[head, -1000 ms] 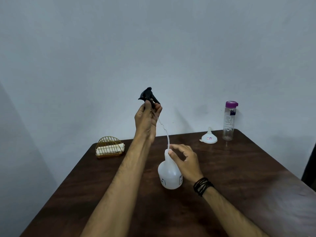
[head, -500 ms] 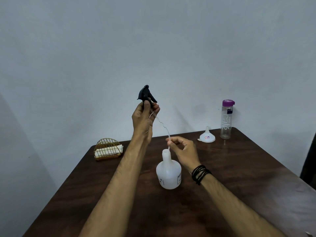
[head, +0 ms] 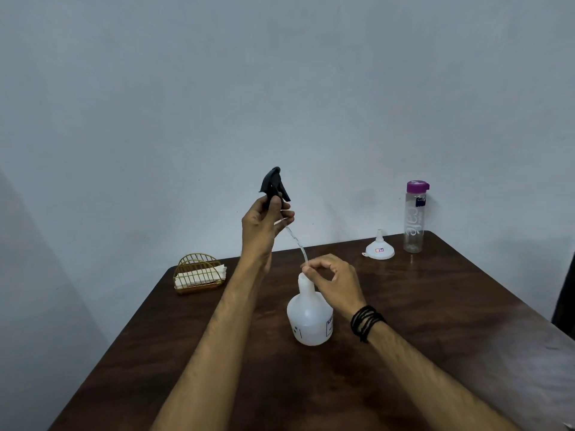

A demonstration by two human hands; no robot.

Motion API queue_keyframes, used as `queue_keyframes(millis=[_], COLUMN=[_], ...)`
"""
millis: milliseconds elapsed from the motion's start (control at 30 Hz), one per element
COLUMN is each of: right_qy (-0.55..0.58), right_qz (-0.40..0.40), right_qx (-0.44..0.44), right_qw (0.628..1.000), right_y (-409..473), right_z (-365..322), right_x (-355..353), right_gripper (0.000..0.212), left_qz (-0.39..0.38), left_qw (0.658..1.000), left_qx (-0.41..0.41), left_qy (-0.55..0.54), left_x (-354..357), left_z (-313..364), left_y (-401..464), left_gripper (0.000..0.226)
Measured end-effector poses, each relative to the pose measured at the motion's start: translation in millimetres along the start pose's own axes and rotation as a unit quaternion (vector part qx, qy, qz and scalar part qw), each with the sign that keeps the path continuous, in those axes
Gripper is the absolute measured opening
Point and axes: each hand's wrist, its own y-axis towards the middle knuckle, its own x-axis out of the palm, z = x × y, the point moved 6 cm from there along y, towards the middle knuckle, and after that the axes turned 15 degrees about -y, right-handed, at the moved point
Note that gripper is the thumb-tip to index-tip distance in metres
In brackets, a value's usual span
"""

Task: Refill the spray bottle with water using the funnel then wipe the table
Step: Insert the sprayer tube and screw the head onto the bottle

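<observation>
Gripping the black spray head aloft in your left hand, you pinch its dip tube with your right hand above the uncapped spray bottle standing mid-table. Funnel, water bottle untouched; filling and wiping remain.

Two hands are seen, a left hand and a right hand, and one black wristband is worn. One white spray bottle, one black spray head with one thin tube, one white funnel and one clear water bottle are counted. One wire holder is placed on the one wooden table.
</observation>
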Motion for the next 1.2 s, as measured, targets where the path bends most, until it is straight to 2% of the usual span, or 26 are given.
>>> queue_keyframes(millis=[133, 333, 567, 767, 900, 1067, 1200], right_qy=[0.053, 0.074, 0.102, 0.111, 0.1, 0.089, 0.093], right_qz=[-0.032, -0.064, -0.046, -0.06, -0.067, -0.061, -0.05], right_qx=[0.003, -0.013, -0.015, -0.007, -0.004, 0.005, 0.007], right_qw=[0.998, 0.995, 0.994, 0.992, 0.993, 0.994, 0.994], right_y=[-8, -23, -36, -36, -36, -37, -38], right_z=[8, 13, 25, 28, 32, 36, 39], right_x=[8, 28, 38, 41, 42, 44, 45], right_gripper=[0.01, 0.021, 0.029, 0.032, 0.039, 0.041, 0.04], left_qz=[-0.01, -0.044, -0.057, -0.065, -0.097, -0.15, -0.117], left_qw=[0.996, 0.974, 0.953, 0.958, 0.963, 0.967, 0.983], left_qx=[-0.025, -0.056, 0.009, 0.02, 0.009, -0.027, -0.05], left_qy=[0.09, 0.217, 0.296, 0.279, 0.25, 0.205, 0.131], left_x=[-11, -29, -33, -38, -43, -42, -38], left_z=[-18, -71, -81, -83, -86, -90, -99], left_y=[-16, -58, -74, -76, -79, -76, -80], left_gripper=[0.021, 0.018, 0.026, 0.027, 0.02, 0.023, 0.031])
